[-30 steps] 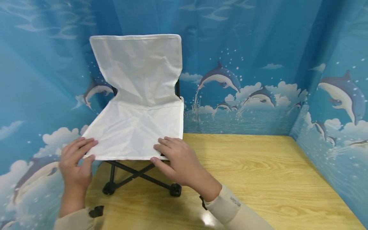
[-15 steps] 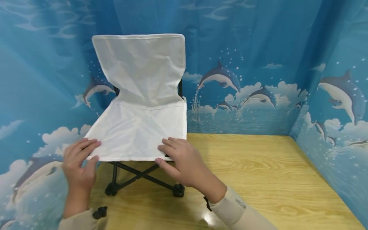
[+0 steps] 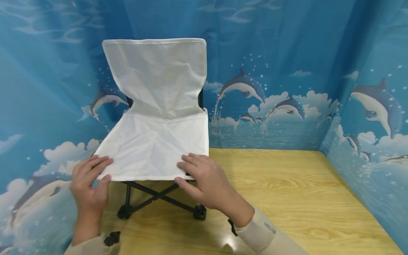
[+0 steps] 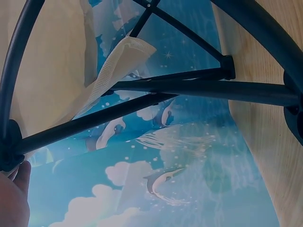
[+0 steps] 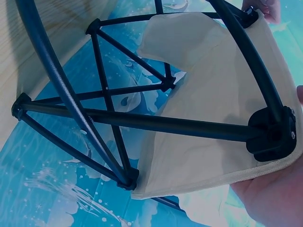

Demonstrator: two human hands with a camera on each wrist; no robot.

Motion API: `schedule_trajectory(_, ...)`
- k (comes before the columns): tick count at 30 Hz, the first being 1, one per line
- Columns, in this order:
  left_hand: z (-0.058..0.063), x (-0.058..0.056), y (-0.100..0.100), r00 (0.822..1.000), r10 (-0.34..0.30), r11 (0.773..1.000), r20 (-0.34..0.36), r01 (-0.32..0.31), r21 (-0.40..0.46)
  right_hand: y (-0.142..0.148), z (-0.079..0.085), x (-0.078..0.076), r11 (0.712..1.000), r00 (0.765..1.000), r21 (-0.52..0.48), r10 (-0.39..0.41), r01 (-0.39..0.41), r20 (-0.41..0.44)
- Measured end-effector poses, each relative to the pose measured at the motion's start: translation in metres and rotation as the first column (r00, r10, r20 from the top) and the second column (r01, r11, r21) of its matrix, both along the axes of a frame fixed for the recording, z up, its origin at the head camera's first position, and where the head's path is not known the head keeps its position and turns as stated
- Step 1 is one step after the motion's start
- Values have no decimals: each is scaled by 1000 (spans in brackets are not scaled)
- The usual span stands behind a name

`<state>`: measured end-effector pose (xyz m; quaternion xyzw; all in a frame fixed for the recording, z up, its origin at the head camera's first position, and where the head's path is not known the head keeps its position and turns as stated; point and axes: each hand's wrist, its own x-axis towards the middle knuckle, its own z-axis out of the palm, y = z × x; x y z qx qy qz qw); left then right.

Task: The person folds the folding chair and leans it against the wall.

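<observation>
A white fabric folding chair (image 3: 153,141) stands unfolded on crossed black legs in the head view, its backrest upright. My left hand (image 3: 89,184) holds the front left corner of the seat, fingers on top and thumb at the front edge. At the front right corner my right hand (image 3: 207,180) grips the same way. From below, the right wrist view shows a black corner joint (image 5: 274,135) under the fabric, with my right hand (image 5: 270,198) beside it. Part of my left hand (image 4: 14,198) appears at another joint in the left wrist view.
The chair's black feet (image 3: 199,212) rest on a wood-grain surface (image 3: 287,191) that extends to the right. Blue curtains (image 3: 271,42) printed with dolphins and clouds enclose the back and both sides, close to the chair's left side.
In the head view, the chair and both hands have shifted slightly right and a little downward. Both hands keep hold of the seat's front corners.
</observation>
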<state>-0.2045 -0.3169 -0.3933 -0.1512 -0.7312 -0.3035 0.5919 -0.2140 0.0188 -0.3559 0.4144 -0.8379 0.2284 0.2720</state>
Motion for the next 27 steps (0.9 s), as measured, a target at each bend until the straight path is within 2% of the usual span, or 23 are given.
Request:
schedule_trajectory(7, -2, 2, 5, 1000, 11, 1000, 15, -11, -13, 5, -1, 2, 1000, 1000, -20, 0, 0, 14)
schedule_trajectory(22, 4, 1, 22, 998, -6, 1000, -56, 7, 26, 15, -2, 2, 1000, 1000, -26, -5, 4, -16)
schedule_trajectory(27, 4, 1, 27, 998, 6, 999, -63, -4, 36, 18, -2, 2, 1000, 1000, -23, -4, 3, -19)
